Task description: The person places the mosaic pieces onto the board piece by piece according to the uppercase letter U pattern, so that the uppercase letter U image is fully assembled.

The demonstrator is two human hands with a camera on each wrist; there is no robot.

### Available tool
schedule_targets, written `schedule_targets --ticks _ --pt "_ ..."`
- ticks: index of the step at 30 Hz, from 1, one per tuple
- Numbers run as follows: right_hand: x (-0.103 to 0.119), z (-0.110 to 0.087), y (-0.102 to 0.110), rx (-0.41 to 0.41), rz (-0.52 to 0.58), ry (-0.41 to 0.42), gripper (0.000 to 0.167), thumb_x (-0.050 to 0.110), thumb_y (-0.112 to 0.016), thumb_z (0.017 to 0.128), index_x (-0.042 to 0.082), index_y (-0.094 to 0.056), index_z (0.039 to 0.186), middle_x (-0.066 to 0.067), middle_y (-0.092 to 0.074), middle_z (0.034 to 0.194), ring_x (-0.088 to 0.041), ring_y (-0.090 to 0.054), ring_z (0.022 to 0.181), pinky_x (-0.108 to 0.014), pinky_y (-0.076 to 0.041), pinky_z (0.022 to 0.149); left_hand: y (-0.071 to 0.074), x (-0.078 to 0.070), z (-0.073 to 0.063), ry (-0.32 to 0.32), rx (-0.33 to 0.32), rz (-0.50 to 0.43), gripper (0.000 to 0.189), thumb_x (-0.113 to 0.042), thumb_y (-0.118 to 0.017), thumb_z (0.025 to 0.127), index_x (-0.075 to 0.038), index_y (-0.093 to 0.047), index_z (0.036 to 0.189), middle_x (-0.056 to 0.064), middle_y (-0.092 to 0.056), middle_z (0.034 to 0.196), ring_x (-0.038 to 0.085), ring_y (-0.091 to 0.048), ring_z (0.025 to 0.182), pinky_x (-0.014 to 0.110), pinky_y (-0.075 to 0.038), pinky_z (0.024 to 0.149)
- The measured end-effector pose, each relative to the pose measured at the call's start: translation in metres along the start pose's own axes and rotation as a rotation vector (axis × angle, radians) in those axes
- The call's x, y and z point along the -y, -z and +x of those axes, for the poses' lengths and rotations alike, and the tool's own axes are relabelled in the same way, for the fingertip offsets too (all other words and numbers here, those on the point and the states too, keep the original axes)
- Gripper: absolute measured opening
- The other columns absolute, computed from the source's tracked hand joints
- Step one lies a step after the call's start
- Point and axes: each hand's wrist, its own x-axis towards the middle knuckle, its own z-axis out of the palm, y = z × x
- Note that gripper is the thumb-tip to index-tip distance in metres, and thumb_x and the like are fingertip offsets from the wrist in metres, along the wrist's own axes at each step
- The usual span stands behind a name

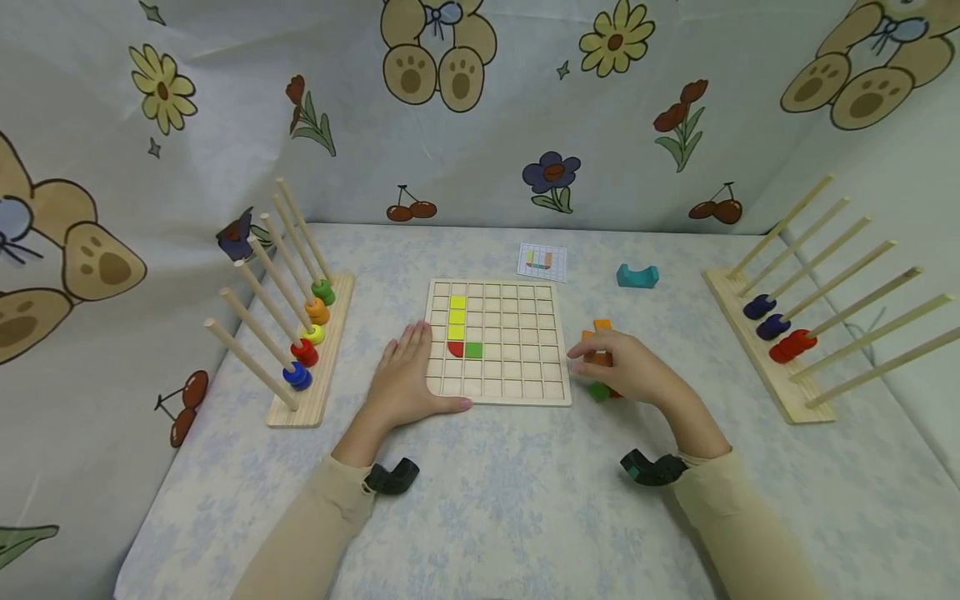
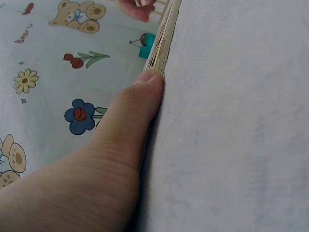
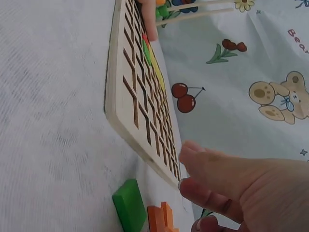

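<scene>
A wooden grid board [image 1: 517, 371] lies flat on the table. Several yellow squares [image 1: 457, 317] run down a column on it, with a red rounded piece [image 1: 456, 349] below and a green square [image 1: 474, 350] beside that. My left hand [image 1: 401, 372] rests against the board's left side, fingers straight, thumb [image 2: 137, 101] along the front edge. Just right of the board, my right hand [image 1: 633, 367] hovers over loose orange pieces [image 1: 602, 325] and a green piece [image 3: 129, 205]. Its fingers are loosely bent, and no piece shows between thumb and fingertips. The hand partly hides the pile.
A patterned card [image 1: 542, 262] lies behind the board, with a teal notched block [image 1: 637, 276] to its right. Wooden peg racks with colored beads stand on both sides: the left rack [image 1: 337, 317] and the right rack [image 1: 795, 400]. A printed cloth [image 1: 480, 183] hangs behind the table.
</scene>
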Motion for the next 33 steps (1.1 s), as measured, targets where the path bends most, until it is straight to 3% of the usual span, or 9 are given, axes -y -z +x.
schedule_targets --ticks 6,12,20,25,33 --pt "-0.014 -0.017 0.006 0.073 -0.018 -0.036 0.025 0.022 -0.076 0.088 0.016 -0.075 0.113 -0.001 -0.062 0.094 -0.017 -0.046 0.075 -0.026 -0.041 0.061 -0.001 0.001 0.0 0.003 0.004 -0.005 0.149 -0.094 -0.061 0.056 -0.005 0.001 0.159 0.01 -0.001 0.169 0.023 0.002 0.157 0.048 -0.002 0.126" --pt "-0.022 -0.024 0.004 0.12 -0.02 -0.082 0.029 0.019 -0.078 0.085 0.018 -0.076 0.114 -0.001 -0.062 0.101 -0.018 -0.049 0.084 -0.025 -0.042 0.067 -0.002 0.002 0.0 0.006 0.007 0.004 0.15 -0.095 -0.059 0.056 -0.006 0.002 0.159 0.01 0.0 0.169 0.023 0.003 0.157 0.048 -0.002 0.126" --pt "-0.03 -0.024 -0.001 0.025 -0.024 0.019 0.017 0.017 -0.081 0.083 0.018 -0.071 0.097 0.0 -0.061 0.094 -0.017 -0.05 0.083 -0.025 -0.044 0.07 0.002 0.0 -0.001 -0.003 0.007 -0.005 0.148 -0.091 -0.064 0.058 -0.004 0.0 0.159 0.012 -0.001 0.168 0.024 0.001 0.157 0.049 -0.002 0.126" --pt "-0.029 -0.02 -0.002 0.003 -0.034 -0.002 0.016 0.02 -0.081 0.083 0.018 -0.067 0.092 0.002 -0.064 0.095 -0.018 -0.047 0.09 -0.032 -0.041 0.079 0.002 0.0 -0.001 -0.001 0.008 0.0 0.149 -0.092 -0.063 0.057 -0.004 0.0 0.159 0.011 -0.001 0.168 0.024 0.002 0.157 0.048 -0.001 0.126" --pt "-0.023 -0.004 -0.002 -0.032 0.077 -0.058 0.014 0.022 -0.076 0.088 0.016 -0.067 0.097 -0.003 -0.063 0.091 -0.018 -0.049 0.072 -0.025 -0.044 0.06 0.0 0.001 0.0 -0.001 0.006 0.006 0.15 -0.095 -0.06 0.056 -0.005 0.0 0.159 0.01 0.0 0.168 0.023 0.002 0.157 0.048 -0.001 0.126"
